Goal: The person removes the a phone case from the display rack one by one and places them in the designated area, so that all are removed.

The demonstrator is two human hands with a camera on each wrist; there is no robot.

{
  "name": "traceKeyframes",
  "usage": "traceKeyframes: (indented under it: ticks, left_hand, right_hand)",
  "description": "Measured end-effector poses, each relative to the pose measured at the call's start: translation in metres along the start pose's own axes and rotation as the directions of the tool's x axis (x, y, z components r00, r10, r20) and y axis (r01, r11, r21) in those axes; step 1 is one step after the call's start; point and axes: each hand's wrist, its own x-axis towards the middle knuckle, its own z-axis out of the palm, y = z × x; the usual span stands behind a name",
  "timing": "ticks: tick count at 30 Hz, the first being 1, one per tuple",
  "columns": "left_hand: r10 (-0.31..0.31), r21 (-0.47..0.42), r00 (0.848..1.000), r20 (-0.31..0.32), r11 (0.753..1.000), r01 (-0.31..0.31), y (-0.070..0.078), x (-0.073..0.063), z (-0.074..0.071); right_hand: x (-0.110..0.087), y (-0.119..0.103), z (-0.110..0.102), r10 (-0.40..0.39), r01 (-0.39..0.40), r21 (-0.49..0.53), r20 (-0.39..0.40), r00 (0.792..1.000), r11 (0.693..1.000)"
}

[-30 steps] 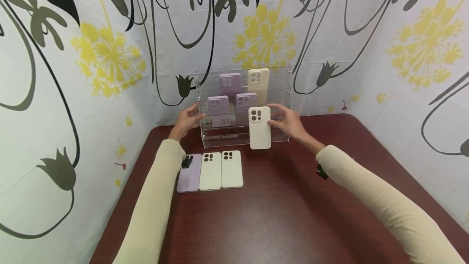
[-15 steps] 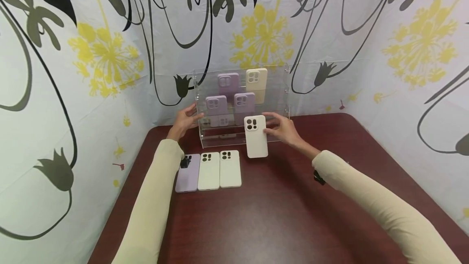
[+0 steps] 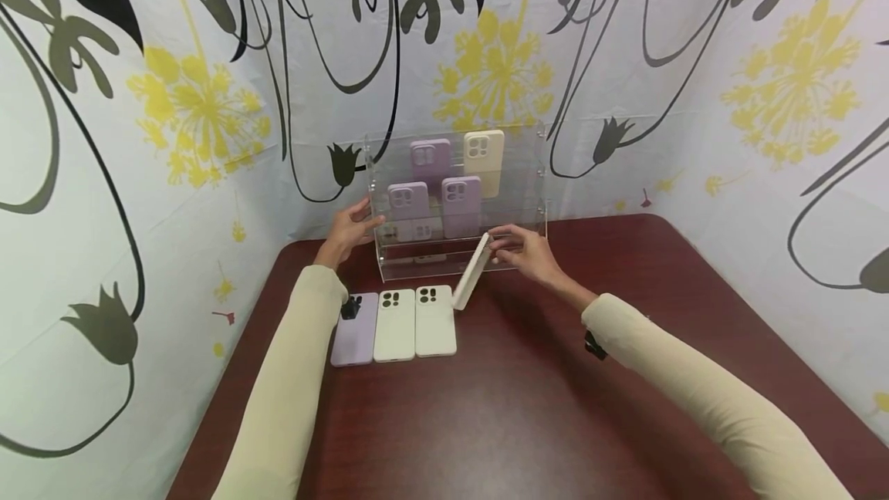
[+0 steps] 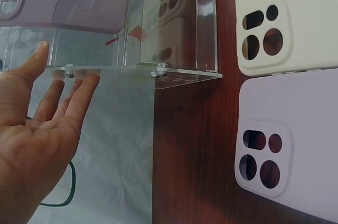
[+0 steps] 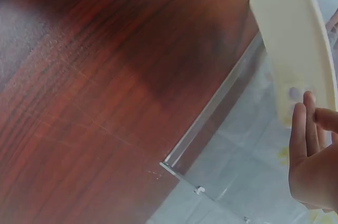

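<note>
My right hand (image 3: 531, 257) pinches the upper end of a cream phone case (image 3: 472, 272), which is tilted with its narrow side toward the head view. In the right wrist view its hollow inside (image 5: 290, 34) shows. My left hand (image 3: 347, 234) is at the left side of a clear acrylic display stand (image 3: 514, 214), its fairly straight fingertips touching the side panel, as the left wrist view shows. Beside that forearm lie a lilac phone case (image 3: 356, 338) and two cream phone cases (image 3: 394, 338), flat in a row.
On the stand's tiers lean lilac cases (image 3: 430, 157) and one cream case (image 3: 484, 160). The dark red wooden table (image 3: 556, 407) has rounded back corners. A flower-patterned cloth (image 3: 597, 37) surrounds it closely at the back and sides.
The cream case in my right hand has come down and left from before the stand, turning from back-on to edge-on beside the row. My left hand stays at the stand's side.
</note>
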Motion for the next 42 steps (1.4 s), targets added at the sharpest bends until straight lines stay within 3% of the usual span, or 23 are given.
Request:
traceKeyframes:
  ticks: [4, 10, 19, 25, 32, 42]
  left_hand:
    - [0.005, 0.0, 1.0, -0.001, 1.0, -0.005, 0.003, 0.001, 0.0]
    - [0.009, -0.01, 1.0, -0.009, 1.0, -0.009, 0.006, 0.002, -0.001]
    - [-0.007, -0.004, 1.0, -0.013, 1.0, 0.007, 0.011, 0.0, -0.004]
    - [-0.003, -0.007, 1.0, -0.014, 1.0, 0.002, 0.01, 0.0, -0.004]
    - [0.009, -0.025, 1.0, -0.016, 1.0, -0.009, 0.003, 0.0, -0.001]
    - [0.009, -0.017, 1.0, 0.003, 1.0, -0.009, 0.0, -0.001, 0.0]
  right_hand:
    - [0.0, 0.003, 0.002, -0.007, 0.006, -0.071, -0.013, 1.0, 0.997]
    - [0.0, 0.009, 0.002, 0.023, -0.025, -0.059, -0.028, 0.999, 0.998]
    - [-0.005, 0.022, 0.0, 0.033, -0.029, -0.155, 0.024, 0.999, 0.988]
    - [-0.011, 0.03, 0.006, 0.132, -0.112, -0.176, 0.107, 0.985, 0.978]
    - [-0.016, 0.041, 0.02, 0.292, -0.25, -0.292, 0.107, 0.951, 0.923]
    - [-0.018, 0.05, 0.027, 0.307, -0.273, -0.256, 0.104, 0.946, 0.927]
